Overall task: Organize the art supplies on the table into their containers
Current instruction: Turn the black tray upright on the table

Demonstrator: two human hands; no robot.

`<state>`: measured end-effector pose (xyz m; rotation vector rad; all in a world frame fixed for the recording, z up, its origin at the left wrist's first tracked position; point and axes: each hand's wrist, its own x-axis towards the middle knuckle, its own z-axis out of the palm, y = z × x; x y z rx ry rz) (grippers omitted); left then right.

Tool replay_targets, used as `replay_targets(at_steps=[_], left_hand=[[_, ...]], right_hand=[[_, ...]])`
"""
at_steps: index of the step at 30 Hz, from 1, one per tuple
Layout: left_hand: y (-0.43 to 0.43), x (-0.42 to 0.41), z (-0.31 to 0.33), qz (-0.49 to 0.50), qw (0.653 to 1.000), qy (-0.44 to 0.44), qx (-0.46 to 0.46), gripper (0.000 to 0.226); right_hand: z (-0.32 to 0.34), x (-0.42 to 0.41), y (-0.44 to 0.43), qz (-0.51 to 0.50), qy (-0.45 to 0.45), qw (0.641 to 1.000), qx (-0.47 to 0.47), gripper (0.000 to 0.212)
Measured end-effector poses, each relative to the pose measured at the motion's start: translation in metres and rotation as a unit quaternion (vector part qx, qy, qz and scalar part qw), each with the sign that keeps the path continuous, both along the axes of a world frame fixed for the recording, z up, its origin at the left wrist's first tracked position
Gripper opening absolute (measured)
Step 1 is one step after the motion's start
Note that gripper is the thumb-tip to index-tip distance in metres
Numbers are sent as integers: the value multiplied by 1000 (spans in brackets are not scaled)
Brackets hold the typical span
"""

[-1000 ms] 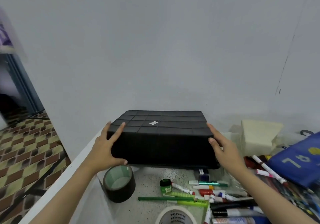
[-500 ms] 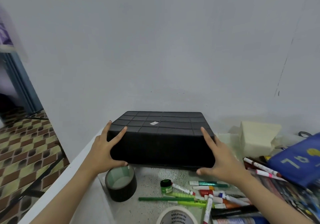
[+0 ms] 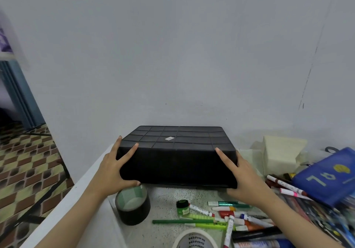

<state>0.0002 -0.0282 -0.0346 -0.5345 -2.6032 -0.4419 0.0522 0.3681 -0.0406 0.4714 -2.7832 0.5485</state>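
Two bare forearms and two bare hands of one person, seen from the wearer's own viewpoint. The left forearm (image 3: pixel 76 215) enters from the lower left corner and the right forearm (image 3: pixel 288 222) from the lower right. Both are slim and smooth, with uncovered skin along their whole visible length. The wrists are narrow. The left hand (image 3: pixel 113 171) and the right hand (image 3: pixel 244 178) have long, slender fingers. The nails look short and plain. The clearest one is the pale nail on the left thumb (image 3: pixel 137 183).
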Motion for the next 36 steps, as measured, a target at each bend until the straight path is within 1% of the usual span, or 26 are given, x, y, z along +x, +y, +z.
replay_targets(at_steps=[5, 11, 14, 17, 20, 24, 27, 30, 31, 33, 36], left_hand=[[-5, 7, 8, -21, 999, 14, 36, 101], [-7, 11, 25, -18, 993, 35, 109, 97], [-6, 14, 32, -9, 991, 43, 124, 93], [-8, 16, 32, -11, 992, 47, 120, 92], [-9, 17, 29, -14, 991, 58, 119, 93], [-7, 20, 27, -13, 989, 82, 125, 94], [-3, 21, 32, -15, 985, 104, 135, 95], [1, 22, 42, -20, 981, 126, 148, 91], [3, 22, 45, -17, 979, 134, 153, 89], [3, 21, 53, -3, 975, 148, 164, 81], [0, 17, 65, 11, 968, 168, 184, 65]], right_hand=[[6, 4, 9, 39, 45, 996, -62, 102], [20, 11, 19, 37, 110, 983, -141, 94], [27, 15, 19, 31, 125, 983, -133, 91], [27, 20, 17, 19, 133, 985, -108, 79], [23, 22, 17, 7, 180, 982, -60, 73], [20, 22, 21, 6, 212, 977, -35, 70], [21, 23, 24, 2, 194, 978, -76, 68], [26, 23, 21, 6, 223, 970, -101, 69], [29, 22, 21, 2, 238, 966, -102, 66], [37, 20, 19, -13, 265, 958, -113, 58], [55, 13, 18, -33, 294, 945, -141, 53]])
